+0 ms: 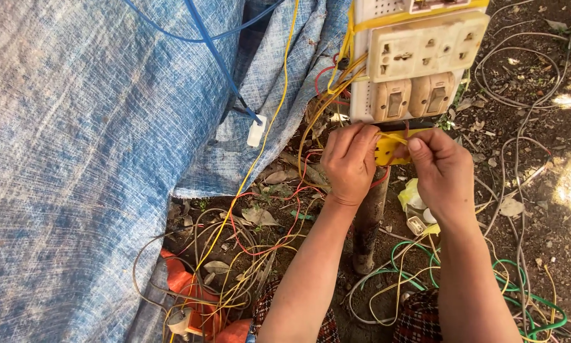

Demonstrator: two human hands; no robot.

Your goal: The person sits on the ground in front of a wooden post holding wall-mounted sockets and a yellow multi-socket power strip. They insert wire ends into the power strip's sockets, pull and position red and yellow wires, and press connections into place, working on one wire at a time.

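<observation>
A blue tarp (76,159) fills nine o'clock. Centre, the left hand (349,162) and right hand (441,171) both pinch a small yellow part (387,151) just below the switch board (418,57) at one o'clock.

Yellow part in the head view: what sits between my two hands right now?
In the head view, the small yellow part spans the gap between left hand and right hand, pinched by both, with thin wires crossing it below the switch board.
</observation>
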